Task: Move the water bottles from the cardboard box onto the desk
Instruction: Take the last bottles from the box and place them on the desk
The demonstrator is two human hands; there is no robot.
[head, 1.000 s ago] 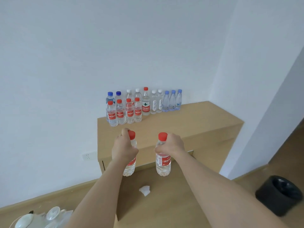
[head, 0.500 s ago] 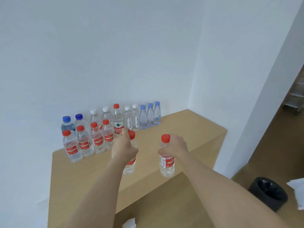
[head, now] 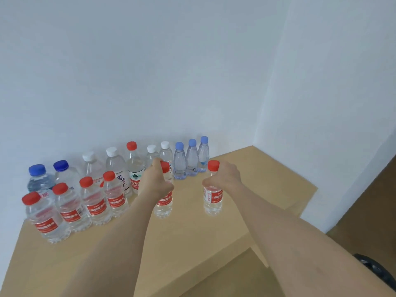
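Nearer the red-capped row [head: 94, 202] both bottles have been brought. Head view: the left bottle [head: 164, 205] is gripped by the left hand [head: 155, 185], the right bottle [head: 213, 199] by the right hand [head: 225, 176], right of that row; upright lowering onto the desk [head: 192, 234] is advised.

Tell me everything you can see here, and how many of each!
Red-label bottles: four, red caps, desk's front left row.
Tall bottle: one, red cap, green-white label, back row.
Dark-blue-cap bottles: two, clear, back left.
White-cap bottles: four, clear, back row.
Light-blue bottles: three, back right.
Held bottles: two, red caps, red labels, mid-desk, one per hand.
Desk: one, tan wood, room corner.
Bin: one, black, floor, lower right.
Left hand: one, grips a held bottle.
Right hand: one, grips the other.
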